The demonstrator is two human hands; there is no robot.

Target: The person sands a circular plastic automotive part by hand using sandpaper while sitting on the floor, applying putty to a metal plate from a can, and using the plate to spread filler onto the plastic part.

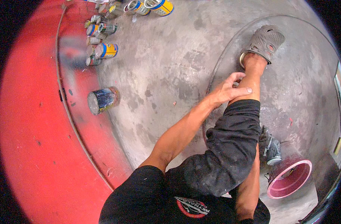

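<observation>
My left hand [232, 90] is on my bare lower leg [253, 80], just above the ankle. Its thumb lies across the shin and the fingers curl round the side. The black trouser leg [235, 130] is bunched up above it. A grey clog with holes [266, 43] covers the foot. My right forearm [248, 190] passes behind the raised leg, so the hand and fingers are hidden. Close to that side, a dark device with a pale round end [273, 152] is partly covered by the leg; its kind is unclear.
A pink-red wheel rim [291, 178] lies at the lower right. Paint-smeared can [103, 100] stands on the grey floor [166, 71] at the left. Several paint cans [106, 50] line the red strip [40, 123]. Larger yellow-blue cans [161, 6] are at the far edge.
</observation>
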